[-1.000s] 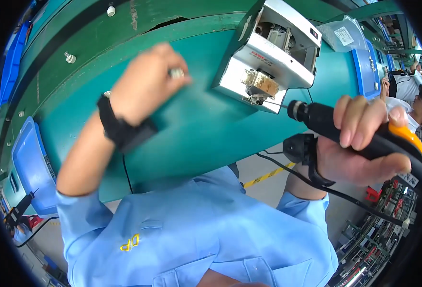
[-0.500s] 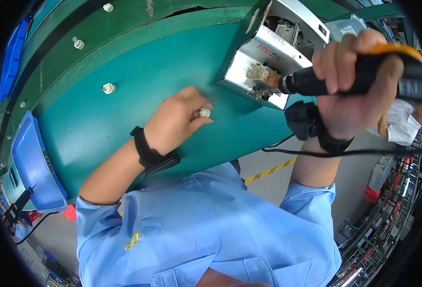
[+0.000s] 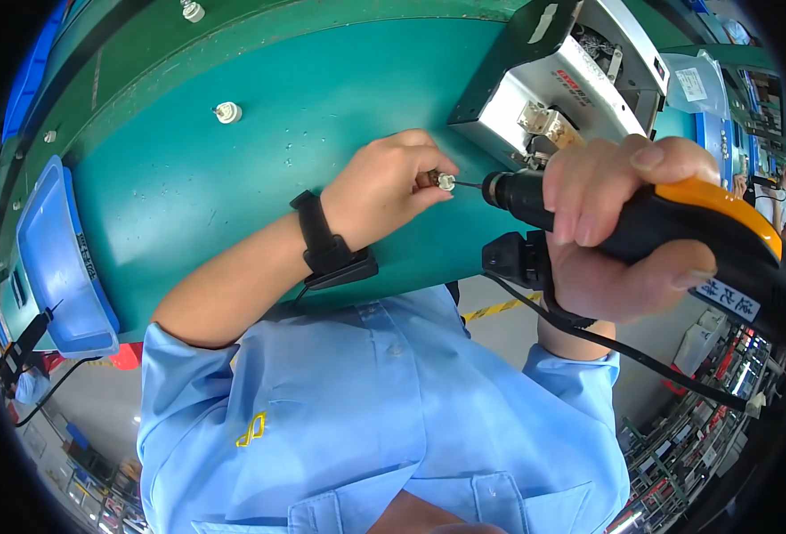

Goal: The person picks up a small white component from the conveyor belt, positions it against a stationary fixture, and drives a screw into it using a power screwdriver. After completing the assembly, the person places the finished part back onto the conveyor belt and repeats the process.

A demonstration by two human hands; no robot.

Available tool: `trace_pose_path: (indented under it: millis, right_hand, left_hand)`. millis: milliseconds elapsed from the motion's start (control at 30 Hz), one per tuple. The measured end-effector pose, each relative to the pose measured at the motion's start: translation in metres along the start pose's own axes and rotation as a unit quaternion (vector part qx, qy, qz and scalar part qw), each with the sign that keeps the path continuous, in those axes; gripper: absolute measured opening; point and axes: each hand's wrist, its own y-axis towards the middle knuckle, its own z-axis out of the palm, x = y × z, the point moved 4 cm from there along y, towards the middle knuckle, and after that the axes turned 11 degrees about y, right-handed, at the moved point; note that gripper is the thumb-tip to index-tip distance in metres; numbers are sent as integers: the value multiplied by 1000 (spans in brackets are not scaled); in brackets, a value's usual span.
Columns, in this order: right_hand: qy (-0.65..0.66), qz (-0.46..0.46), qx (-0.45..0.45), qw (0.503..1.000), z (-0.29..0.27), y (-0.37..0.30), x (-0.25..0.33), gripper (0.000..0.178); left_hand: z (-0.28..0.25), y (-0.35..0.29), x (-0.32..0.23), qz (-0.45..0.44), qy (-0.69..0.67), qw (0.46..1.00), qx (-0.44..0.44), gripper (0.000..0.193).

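My left hand pinches a small white round fitting between thumb and fingers above the green mat. My right hand is wrapped round a black and orange electric screwdriver, held sideways. Its thin bit points left and reaches the face of the fitting; whether it sits in a screw is too small to tell. Black straps are on both wrists. A similar white fitting stands on the mat to the left, and another white fitting lies at the far edge.
A metal-cased machine with an open front stands beyond my right hand. At the left is a blue tray, with a second screwdriver by it. A black cable hangs below my right hand. A clear bag lies behind.
My right hand has brought the screwdriver down and left, so its bit meets the fitting. My left hand, still pinching the fitting, has shifted right. The view has also shifted.
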Motion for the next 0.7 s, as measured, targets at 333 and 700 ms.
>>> trace_pose_path:
  millis: [333,700]
  right_hand:
    - [-80,44,-15,996,16,-2,-6,57]
    - [-164,100,-36,981,27,-2,-13,56]
  left_hand:
    - [1,-3,-2,35,23,999,-6,24]
    - [-1,-3,-8,26,14,1000,-7,18]
